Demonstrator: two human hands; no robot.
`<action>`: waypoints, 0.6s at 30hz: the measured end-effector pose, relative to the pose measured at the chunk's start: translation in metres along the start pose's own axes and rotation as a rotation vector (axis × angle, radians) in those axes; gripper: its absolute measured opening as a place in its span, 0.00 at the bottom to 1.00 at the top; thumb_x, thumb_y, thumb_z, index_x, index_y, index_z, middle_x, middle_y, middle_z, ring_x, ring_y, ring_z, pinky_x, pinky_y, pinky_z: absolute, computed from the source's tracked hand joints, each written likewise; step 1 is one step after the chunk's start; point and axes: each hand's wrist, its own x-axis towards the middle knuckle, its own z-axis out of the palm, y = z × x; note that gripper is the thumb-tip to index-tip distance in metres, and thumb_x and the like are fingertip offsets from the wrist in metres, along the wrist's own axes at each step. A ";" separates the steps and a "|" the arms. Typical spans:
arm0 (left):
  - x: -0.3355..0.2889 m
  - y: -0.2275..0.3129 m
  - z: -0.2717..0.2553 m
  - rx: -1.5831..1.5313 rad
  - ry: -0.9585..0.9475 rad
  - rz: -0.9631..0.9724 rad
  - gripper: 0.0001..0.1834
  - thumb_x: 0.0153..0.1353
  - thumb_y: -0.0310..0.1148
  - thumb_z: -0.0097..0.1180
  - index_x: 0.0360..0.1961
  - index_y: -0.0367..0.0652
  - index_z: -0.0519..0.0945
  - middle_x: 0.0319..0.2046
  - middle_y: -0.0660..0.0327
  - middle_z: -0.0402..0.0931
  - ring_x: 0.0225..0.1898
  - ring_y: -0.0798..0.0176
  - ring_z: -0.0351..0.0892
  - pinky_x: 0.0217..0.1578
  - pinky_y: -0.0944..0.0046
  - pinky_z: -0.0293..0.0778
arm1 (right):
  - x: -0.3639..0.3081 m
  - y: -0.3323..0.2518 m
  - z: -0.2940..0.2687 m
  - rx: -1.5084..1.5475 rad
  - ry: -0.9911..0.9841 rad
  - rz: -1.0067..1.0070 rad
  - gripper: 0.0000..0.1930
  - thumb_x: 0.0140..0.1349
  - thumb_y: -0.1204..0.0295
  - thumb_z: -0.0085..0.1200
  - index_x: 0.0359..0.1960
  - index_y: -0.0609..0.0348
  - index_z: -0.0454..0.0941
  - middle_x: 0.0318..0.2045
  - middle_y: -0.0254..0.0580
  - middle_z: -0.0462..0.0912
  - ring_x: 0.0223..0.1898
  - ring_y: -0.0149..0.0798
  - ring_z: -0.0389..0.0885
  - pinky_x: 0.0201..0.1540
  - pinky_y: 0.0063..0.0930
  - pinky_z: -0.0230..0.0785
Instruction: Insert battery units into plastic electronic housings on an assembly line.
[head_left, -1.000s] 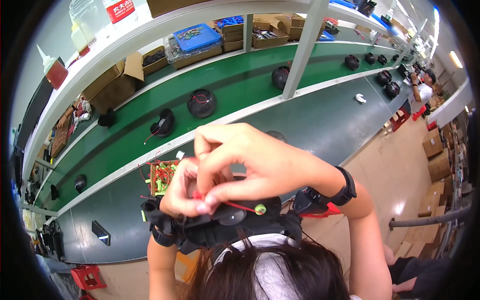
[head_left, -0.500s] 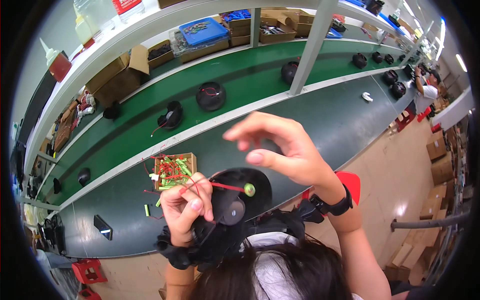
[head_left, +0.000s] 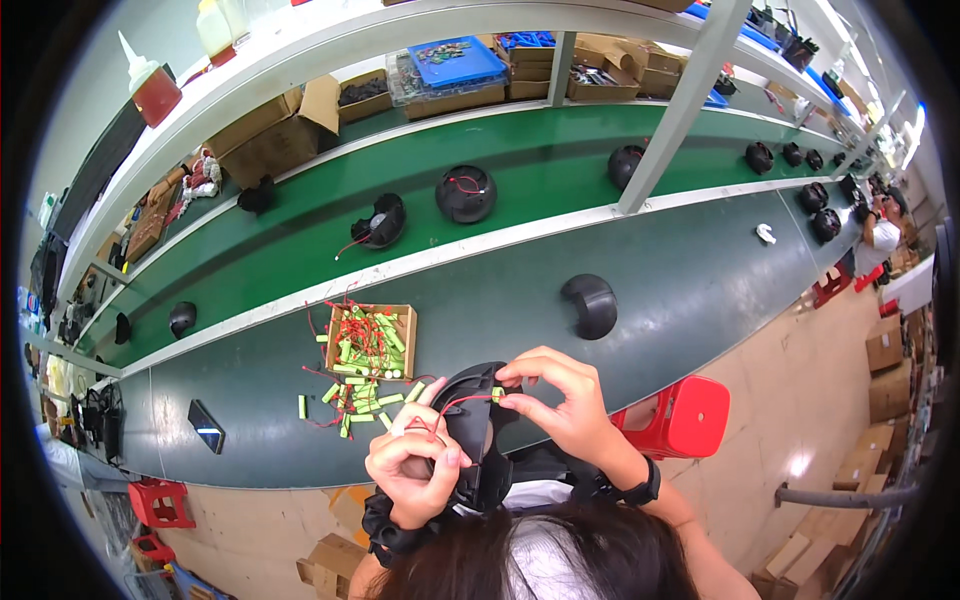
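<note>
My left hand (head_left: 412, 472) is closed on the rim of a black rounded plastic shell (head_left: 470, 425), held hollow side up near my body. A thin red wire runs from the left fingers across the shell to a small green battery (head_left: 497, 395). Thumb and forefinger of my right hand (head_left: 572, 405) pinch that battery at the shell's right edge. Left of the shell, an open cardboard box (head_left: 411, 340) is filled with green batteries on red wires. More loose green batteries (head_left: 352, 405) lie in front of it on the dark bench.
Another black shell (head_left: 592, 307) rests on the bench to the right. Beyond, a green conveyor (head_left: 540, 170) carries several black round housings (head_left: 466, 194). A phone (head_left: 206, 427) lies at left, a white piece (head_left: 765, 233) far right. Red stools (head_left: 695, 415) stand on the floor.
My right hand has come down and left, from open above the shell to pinching the battery at its edge. The view has shifted, uncovering the second shell on the bench.
</note>
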 end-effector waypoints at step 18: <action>0.022 0.026 0.001 0.050 -0.089 0.147 0.06 0.46 0.25 0.59 0.15 0.42 0.78 0.14 0.68 0.78 0.24 0.68 0.66 0.57 0.31 0.60 | 0.014 -0.024 0.002 0.250 0.093 0.041 0.07 0.48 0.78 0.65 0.30 0.56 0.81 0.39 0.36 0.74 0.43 0.32 0.72 0.48 0.23 0.63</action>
